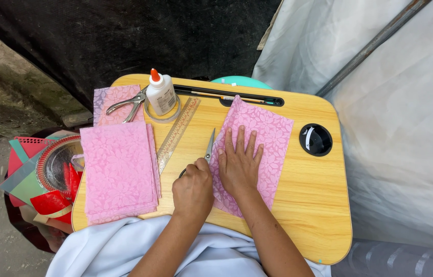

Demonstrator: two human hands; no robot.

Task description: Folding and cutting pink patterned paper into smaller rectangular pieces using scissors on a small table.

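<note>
Resting across the person's lap, a wooden lap desk [308, 205] carries everything else. On the desk's left half lies a stack of folded pink floral sheets [119, 172], with a second pink piece [116, 100] behind it near the desk's far left corner. Right of the desk's middle lies a single pink floral sheet [265, 138], set at a slant. The right hand [238, 164] presses flat on this sheet, palm down, fingers spread wide and pointing away from the person. Just left of it, the left hand [193, 189] is curled closed around the handles of a pair of scissors [209, 146], whose blades lie on the desk along the sheet's left edge, tips pointing away. A clear ruler [178, 133] lies diagonally between the stack and the scissors. Near the desk's far edge stands a white glue bottle [161, 94] with an orange cap, inside a tape roll [150, 112], with a metal punch plier [127, 105] just left of it. A black round cup recess [315, 139] sits near the desk's right edge.
</note>
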